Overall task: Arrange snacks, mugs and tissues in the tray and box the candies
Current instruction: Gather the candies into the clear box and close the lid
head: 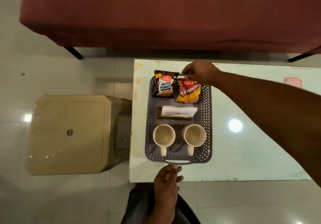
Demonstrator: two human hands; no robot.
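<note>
Left hand at table edge; tiled floor, maroon sofa.

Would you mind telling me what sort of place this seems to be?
Probably a home living room: a low glass-topped table stands by a maroon sofa on a tiled floor, with a plastic stool alongside.

One tray on the worktop. In it: two snack packets, salted peanuts and aloo bhujia; two mugs, left mug and right mug; one tissue stack in one holder. One stool beside.
</note>
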